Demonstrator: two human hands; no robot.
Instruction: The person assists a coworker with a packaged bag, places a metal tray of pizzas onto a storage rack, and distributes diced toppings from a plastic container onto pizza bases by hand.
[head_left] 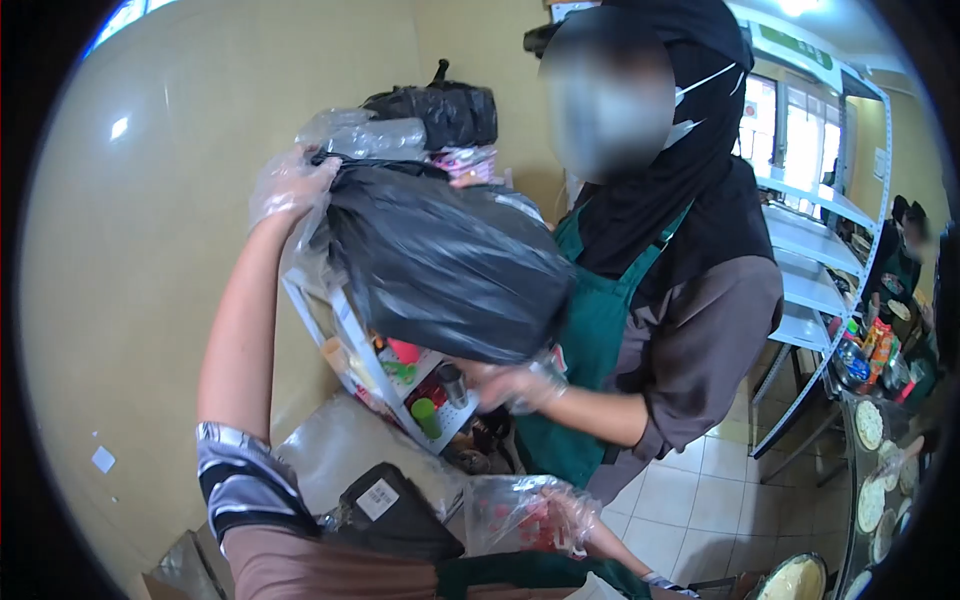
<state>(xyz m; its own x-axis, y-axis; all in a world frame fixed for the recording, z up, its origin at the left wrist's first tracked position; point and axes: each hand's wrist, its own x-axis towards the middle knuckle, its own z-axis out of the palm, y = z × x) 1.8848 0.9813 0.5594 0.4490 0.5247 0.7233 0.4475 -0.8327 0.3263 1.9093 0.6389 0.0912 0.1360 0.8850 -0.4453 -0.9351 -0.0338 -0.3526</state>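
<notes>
My left hand (295, 185), in a clear plastic glove, is raised and closed round the gathered end of a large full black plastic bag (450, 260). A co-worker in a green apron stands facing me, with a gloved hand (515, 385) under the bag's lower side. Low in the view, my right hand (572, 515) grips the edge of a clear plastic bag with red print (505, 510). Its fingertips are partly hidden by the plastic. A folded black packet with a white barcode label (385, 505) lies to the left of that clear bag.
Behind the black bag is a white shelf (375, 385) with a green cup (427, 417) and a dark tumbler (452, 385). Another black bundle (435, 112) sits higher up. A metal rack (810, 260) stands right, near a table with several round pale food items (868, 425).
</notes>
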